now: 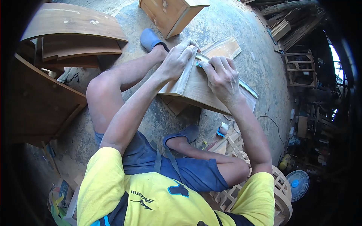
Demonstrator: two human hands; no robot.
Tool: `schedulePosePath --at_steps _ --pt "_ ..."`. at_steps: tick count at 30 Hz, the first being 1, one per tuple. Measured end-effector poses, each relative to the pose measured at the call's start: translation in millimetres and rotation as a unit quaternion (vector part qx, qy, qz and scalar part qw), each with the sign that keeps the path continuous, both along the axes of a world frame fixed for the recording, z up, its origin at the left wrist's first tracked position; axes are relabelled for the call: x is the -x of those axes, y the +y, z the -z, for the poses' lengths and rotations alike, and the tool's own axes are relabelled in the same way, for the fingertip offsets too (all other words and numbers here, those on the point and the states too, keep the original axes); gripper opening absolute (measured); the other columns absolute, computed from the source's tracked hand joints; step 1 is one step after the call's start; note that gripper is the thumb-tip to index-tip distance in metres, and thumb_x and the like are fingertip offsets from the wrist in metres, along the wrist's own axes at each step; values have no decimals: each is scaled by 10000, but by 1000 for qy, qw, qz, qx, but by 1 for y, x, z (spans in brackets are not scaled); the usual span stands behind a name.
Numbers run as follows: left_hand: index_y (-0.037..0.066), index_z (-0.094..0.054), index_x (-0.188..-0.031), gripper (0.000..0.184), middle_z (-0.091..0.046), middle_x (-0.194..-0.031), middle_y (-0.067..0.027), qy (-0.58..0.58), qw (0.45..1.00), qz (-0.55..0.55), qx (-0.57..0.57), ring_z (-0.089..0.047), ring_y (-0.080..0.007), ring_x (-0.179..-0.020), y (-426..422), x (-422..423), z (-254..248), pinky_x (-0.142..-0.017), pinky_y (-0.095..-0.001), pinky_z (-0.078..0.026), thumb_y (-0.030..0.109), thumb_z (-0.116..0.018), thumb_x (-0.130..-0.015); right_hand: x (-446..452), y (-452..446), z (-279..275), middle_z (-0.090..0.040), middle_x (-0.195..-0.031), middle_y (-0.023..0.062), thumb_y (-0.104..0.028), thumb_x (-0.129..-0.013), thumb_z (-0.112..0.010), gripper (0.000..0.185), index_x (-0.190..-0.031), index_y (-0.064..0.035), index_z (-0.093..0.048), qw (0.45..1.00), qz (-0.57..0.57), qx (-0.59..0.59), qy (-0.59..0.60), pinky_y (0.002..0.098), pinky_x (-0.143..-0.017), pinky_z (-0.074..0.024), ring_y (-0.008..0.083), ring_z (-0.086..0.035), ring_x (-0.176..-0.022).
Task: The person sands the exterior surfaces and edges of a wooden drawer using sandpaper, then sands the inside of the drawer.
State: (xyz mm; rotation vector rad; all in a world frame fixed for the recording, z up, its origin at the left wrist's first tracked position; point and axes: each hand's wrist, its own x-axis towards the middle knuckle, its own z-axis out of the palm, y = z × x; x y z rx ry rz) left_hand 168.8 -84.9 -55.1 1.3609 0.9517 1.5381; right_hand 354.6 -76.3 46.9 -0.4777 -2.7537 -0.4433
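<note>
Between my legs rests a wooden drawer-like box (205, 88), tilted, with a pale strip along its far edge. My left hand (180, 58) is closed over the box's far left corner, its fingers curled round the edge. My right hand (222, 77) is closed in a pinch at the far edge, a short way to the right of my left hand. A small folded blue piece that looks like sandpaper (198, 64) sticks out from its fingertips against the wood. The rest of that piece is hidden by the fingers.
Curved wooden furniture parts (75, 22) stand at the left. A wooden cabinet piece (171, 15) is beyond the box, near a loose board (222, 47). A blue-edged roll (223, 129) lies on the concrete floor. A lattice wooden piece (281, 180) and a fan (298, 184) are at lower right.
</note>
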Motion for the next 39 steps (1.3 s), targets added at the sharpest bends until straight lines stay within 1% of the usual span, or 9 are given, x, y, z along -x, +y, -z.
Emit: schedulePosePath --at_steps 12,13,15,19,22,27,29,32,39 --pt "-3 -608 -1066 273 -589 -998 -58 -4 1000 4 -16 -545 -125 -940 -1 -2 0 -882 -286 -451 178 -403 -1079 8 -19 -5 -605 -922 70 -149 -875 -673 131 -958 -56 -715 995 96 -9 -10 392 -871 -484 240 -642 -942" --pt "-4 -608 -1068 274 -591 -1000 -60 -5 1000 12 0 -545 -126 -943 -1 -1 0 -886 -284 -449 178 -403 -1077 11 -23 -9 -618 -898 78 -156 -885 -697 144 -964 -41 -729 986 125 101 34 397 -844 -493 244 -649 -908" --pt "-11 -607 -1079 284 -597 -1005 -67 -3 1000 15 18 -544 -127 -945 -3 -1 -1 -889 -281 -446 185 -400 -1074 10 -28 -14 -680 -815 126 -164 -920 -744 190 -996 10 -748 929 143 316 133 398 -747 -526 281 -678 -769" --pt "-29 -614 -1087 310 -597 -1029 -83 25 1000 -10 -13 -556 -130 -937 -3 0 -2 -873 -283 -450 173 -380 -1073 18 -37 0 -729 -806 199 -156 -957 -695 191 -988 29 -728 783 313 418 339 388 -710 -544 337 -713 -713" --pt "-37 -654 -1063 340 -667 -992 -160 5 1000 -30 3 -634 -235 -918 -7 -2 -6 -870 -358 -492 221 -437 -1029 44 -48 20 -737 -820 209 -143 -951 -689 173 -997 19 -725 809 327 360 330 414 -723 -547 350 -736 -766" --pt "-52 -655 -1066 343 -673 -981 -163 8 999 -42 -9 -646 -242 -922 -2 -3 -7 -861 -362 -501 217 -444 -1032 43 -44 14 -730 -826 230 -173 -959 -680 179 -957 4 -707 805 378 319 327 462 -752 -547 387 -743 -810" --pt "-20 -626 -1081 316 -605 -1010 -73 -15 1000 0 27 -555 -116 -933 -7 -1 -7 -860 -266 -453 180 -381 -1077 52 -47 24 -735 -812 220 -176 -969 -665 174 -963 -8 -710 805 365 322 339 468 -758 -553 384 -746 -814" --pt "-43 -662 -1063 333 -672 -963 -159 23 999 -46 -1 -643 -223 -927 -7 -3 -11 -864 -359 -499 212 -451 -1032 48 -54 20 -733 -793 216 -178 -974 -655 169 -958 -19 -713 807 370 324 327 477 -754 -555 389 -743 -811" --pt "-41 -656 -1054 322 -667 -961 -117 -37 998 -12 39 -619 -185 -919 -6 -2 -8 -869 -331 -491 206 -450 -1030 53 -51 22 -748 -823 200 -191 -972 -653 172 -981 -37 -729 819 374 297 317 510 -777 -557 398 -744 -808"
